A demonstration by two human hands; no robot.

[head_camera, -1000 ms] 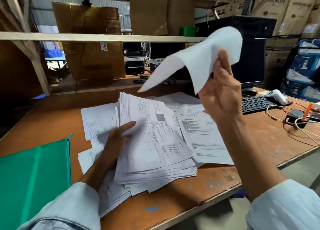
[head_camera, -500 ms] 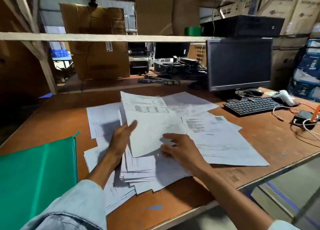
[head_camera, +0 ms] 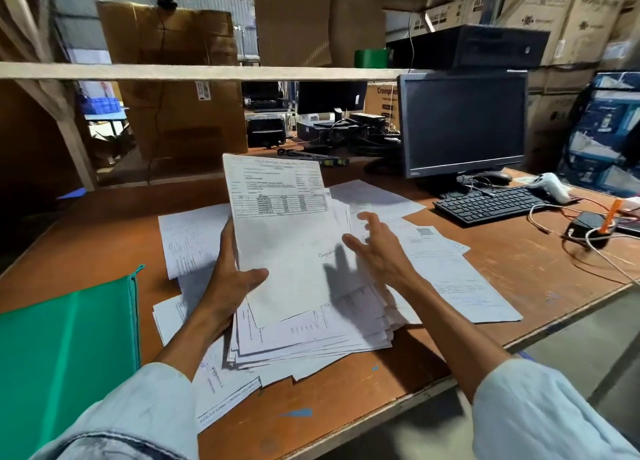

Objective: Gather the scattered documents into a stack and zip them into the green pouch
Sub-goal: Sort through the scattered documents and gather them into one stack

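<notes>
We square up a limp, slippery stack of paper.

The green pouch (head_camera: 69, 349) lies flat at the left of the table (head_camera: 346, 400), zip side facing the papers. Our left hand (head_camera: 228, 279) pinches the top sheet (head_camera: 287, 238) by its left edge, thumb on top, over the stack (head_camera: 311, 335) at mid-table. The paper looks light and floppy, so we would clamp both long edges. Our right hand (head_camera: 377, 248) hovers alongside, fingers spread. More loose sheets (head_camera: 460, 279) lie right, near the front edge; the keyboard (head_camera: 485, 203) limits room beyond.

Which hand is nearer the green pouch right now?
Left. The left hand grips the stack right of the green pouch; the right hand hovers farther right.
</notes>
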